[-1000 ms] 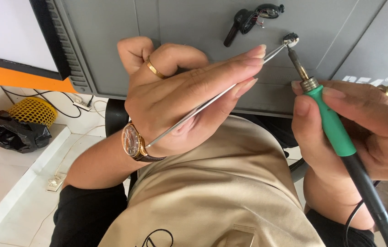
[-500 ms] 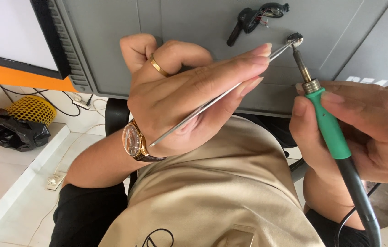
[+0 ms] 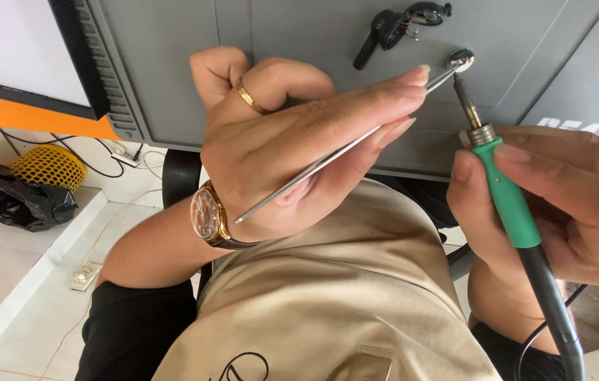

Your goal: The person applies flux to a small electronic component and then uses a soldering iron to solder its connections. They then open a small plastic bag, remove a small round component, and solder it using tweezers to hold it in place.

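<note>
The left hand (image 3: pixel 299 141) pinches a pair of slim metal tweezers (image 3: pixel 342 152) between thumb and extended fingers, the remaining fingers curled back toward the palm. The tweezers' long axis runs diagonally, from their free rear end near the wrist at lower left up to the tips at upper right. The tips grip a small round metallic component (image 3: pixel 461 60), held in the air in front of a grey cabinet panel (image 3: pixel 278 35). The right hand (image 3: pixel 560 204) is closed around the green handle of a soldering iron (image 3: pixel 507 197), thumb and forefinger pressed on the grip just below the metal collar. The iron's long axis is steep, leaning slightly left, with the tip pointing upward; the tip meets the underside of the small component or sits just beside it; actual contact cannot be confirmed. Its black cable (image 3: pixel 557 317) trails down to the lower right. The left hand bears a gold ring (image 3: pixel 250 97) and a wristwatch (image 3: pixel 208 215) on a dark strap. A black earpiece-like part (image 3: pixel 398 25) with exposed wires lies against the panel above the hands. Below the hands is a beige garment (image 3: pixel 335 310). At far left, a black plastic bag (image 3: pixel 17 201) and a yellow mesh item (image 3: pixel 49 166) rest on the pale floor.
</note>
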